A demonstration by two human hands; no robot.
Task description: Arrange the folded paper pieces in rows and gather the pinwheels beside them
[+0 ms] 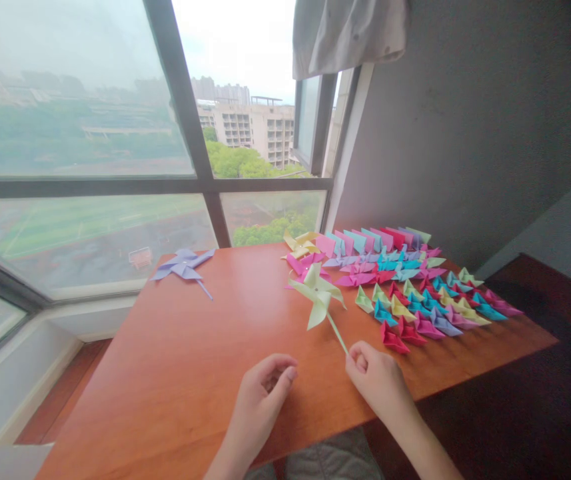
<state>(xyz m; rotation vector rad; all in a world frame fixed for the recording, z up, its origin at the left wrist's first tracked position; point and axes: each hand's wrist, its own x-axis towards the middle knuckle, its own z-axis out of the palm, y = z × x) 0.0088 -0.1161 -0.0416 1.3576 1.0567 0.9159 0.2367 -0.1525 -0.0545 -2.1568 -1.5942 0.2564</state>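
My right hand [378, 377] is closed on the thin stick of a pale green paper pinwheel [317, 293], pinching its lower end. The pinwheel's head is tilted away to the upper left, above the table. My left hand [265, 393] is to the left, near the table's front edge, with its fingers curled in and the thumb tip close to the index finger. No object shows in it. Just behind the green head, partly covered by it, are a magenta pinwheel [305, 265] and a yellow pinwheel [299, 244].
A lavender pinwheel [184, 265] lies at the wooden table's [185, 373] far left corner. Several rows of folded paper boats [428, 307] fill the right side, with upright folded paper pieces [370, 240] behind them. Windows [260, 213] border the far side; a grey wall [455, 133] stands right.
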